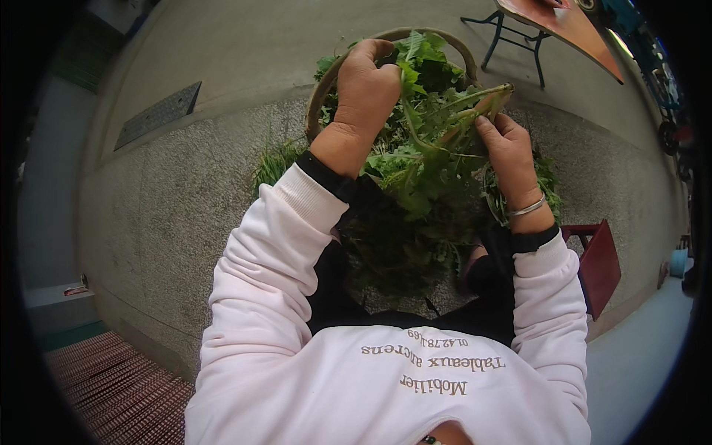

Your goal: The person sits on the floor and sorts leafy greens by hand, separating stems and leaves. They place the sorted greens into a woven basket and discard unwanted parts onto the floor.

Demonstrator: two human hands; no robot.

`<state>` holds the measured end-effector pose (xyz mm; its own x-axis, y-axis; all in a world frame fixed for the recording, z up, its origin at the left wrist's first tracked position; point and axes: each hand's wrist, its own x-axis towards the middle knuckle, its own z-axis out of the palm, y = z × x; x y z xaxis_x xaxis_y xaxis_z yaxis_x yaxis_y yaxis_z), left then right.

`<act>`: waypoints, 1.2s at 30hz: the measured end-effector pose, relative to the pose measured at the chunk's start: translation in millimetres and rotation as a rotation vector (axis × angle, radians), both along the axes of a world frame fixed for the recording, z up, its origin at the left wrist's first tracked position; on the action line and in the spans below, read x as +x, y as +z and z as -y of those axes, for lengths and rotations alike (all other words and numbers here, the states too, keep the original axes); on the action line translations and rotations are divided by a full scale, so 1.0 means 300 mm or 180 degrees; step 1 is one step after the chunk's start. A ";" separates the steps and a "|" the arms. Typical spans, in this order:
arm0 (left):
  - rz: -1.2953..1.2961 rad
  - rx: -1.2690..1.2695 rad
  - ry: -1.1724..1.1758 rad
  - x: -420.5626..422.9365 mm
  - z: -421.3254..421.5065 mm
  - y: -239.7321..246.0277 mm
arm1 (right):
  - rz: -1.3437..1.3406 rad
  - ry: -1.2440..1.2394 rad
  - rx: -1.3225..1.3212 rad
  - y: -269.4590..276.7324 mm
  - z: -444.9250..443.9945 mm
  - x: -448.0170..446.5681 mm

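My left hand [370, 83] is closed on part of a leafy green plant, over the left rim of a round basket [315, 105]. To its right, my right hand [505, 139] pinches the pale stems of a leafy green plant [445, 119] between thumb and fingers; the stems' cut or root end points up and right. The plant's leaves hang between both hands. More leafy greens [436, 75] fill the basket behind. Below my hands, a darker heap of greens [395, 245] lies between my legs, partly in shadow.
Grassy greens [278, 161] lie on the floor left of the basket. A dark red stool or crate [601, 270] stands at my right. An orange-topped folding table [573, 28] is at the upper right, a metal ramp plate [158, 114] at the left, and a woven mat [119, 389] at the lower left.
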<state>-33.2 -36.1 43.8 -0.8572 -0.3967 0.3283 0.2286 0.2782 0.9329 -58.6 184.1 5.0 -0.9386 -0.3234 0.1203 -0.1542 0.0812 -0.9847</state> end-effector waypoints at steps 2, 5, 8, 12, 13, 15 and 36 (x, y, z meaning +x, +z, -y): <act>-0.0389 0.0055 0.0286 0.005 0.044 0.036 | -0.0026 0.0090 0.0165 0.010 -0.008 -0.001; -0.0389 -0.0287 -0.0653 0.021 0.030 0.060 | 0.0003 0.0417 0.0615 0.024 -0.010 0.007; -0.0155 -0.1006 -0.1345 0.030 -0.069 0.031 | 0.0018 0.0653 0.0727 0.022 0.012 0.045; 0.0618 -0.0808 -0.1878 0.007 -0.062 0.003 | -0.1031 0.0784 0.1442 0.013 0.015 0.076; 0.0445 -0.0923 -0.1548 0.003 -0.043 0.002 | -0.1205 0.0675 0.1806 0.009 0.007 0.075; 0.0332 -0.0919 -0.1079 -0.004 0.010 0.007 | -0.1796 0.0643 0.2209 0.002 -0.015 0.064; 0.0017 0.0633 -0.0965 0.022 0.049 0.057 | -0.3121 0.0475 0.2577 0.066 0.022 0.130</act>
